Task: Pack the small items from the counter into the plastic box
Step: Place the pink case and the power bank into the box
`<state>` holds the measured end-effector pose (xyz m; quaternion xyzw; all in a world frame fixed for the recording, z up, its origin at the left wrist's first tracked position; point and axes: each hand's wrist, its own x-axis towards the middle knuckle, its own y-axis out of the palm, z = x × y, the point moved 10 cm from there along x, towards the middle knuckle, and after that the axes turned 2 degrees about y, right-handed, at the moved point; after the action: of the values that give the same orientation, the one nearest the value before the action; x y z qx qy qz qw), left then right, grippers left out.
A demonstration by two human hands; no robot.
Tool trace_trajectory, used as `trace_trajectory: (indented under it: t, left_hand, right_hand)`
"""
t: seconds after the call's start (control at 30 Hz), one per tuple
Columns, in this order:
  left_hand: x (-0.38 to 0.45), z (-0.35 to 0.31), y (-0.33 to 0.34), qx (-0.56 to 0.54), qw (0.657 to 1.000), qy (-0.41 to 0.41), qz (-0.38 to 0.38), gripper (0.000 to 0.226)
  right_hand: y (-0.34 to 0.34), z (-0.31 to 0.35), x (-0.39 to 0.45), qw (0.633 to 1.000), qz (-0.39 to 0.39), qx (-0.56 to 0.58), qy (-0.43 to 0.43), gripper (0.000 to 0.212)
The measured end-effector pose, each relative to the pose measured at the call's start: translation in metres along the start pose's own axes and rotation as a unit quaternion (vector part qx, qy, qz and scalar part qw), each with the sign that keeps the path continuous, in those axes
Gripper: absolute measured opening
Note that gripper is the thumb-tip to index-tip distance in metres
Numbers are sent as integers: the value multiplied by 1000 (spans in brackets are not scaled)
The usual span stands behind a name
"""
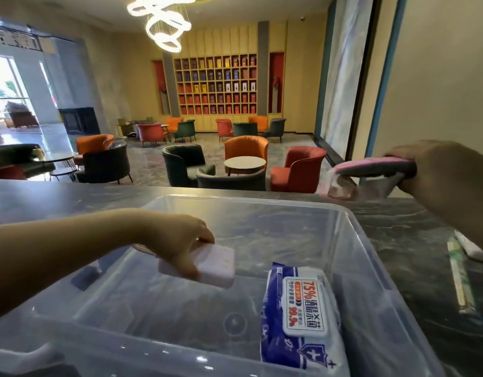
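Note:
A clear plastic box [370,257] stands on the dark marble counter [58,197] right in front of me. A blue and white pack of wet wipes [302,317] lies inside it at the right. My left hand [177,240] reaches in over the box and grips a pale pink rectangular block [215,265] above the box floor. Up at the right, above the counter beyond the box, my right hand [447,175] holds a pink and grey flat item in a clear wrapper [370,170].
A long green and white wrapped stick [460,278] and a white packet [471,246] lie on the counter to the right of the box, partly under my right forearm. Beyond the counter is a lounge with armchairs [245,151] and round tables.

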<state>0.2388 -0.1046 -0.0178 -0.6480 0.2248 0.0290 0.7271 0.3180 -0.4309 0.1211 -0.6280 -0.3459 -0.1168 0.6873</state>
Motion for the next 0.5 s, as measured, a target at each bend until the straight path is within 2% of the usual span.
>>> trace_trajectory:
  t: [0.07, 0.17, 0.37, 0.5]
  left_hand:
    - [0, 6, 1, 2, 1000, 3, 0, 67]
    - [1, 12, 1, 14, 1000, 5, 6, 67]
    - [5, 10, 2, 19, 999, 21, 29, 60]
    - [11, 10, 5, 19, 999, 26, 29, 58]
  right_hand:
    - [-8, 6, -1, 1000, -15, 5, -9, 44]
    - [-22, 33, -6, 999, -20, 35, 6, 37]
    - [-30, 93, -15, 997, -34, 75, -12, 39]
    - [-21, 129, -20, 995, -9, 83, -50, 41]
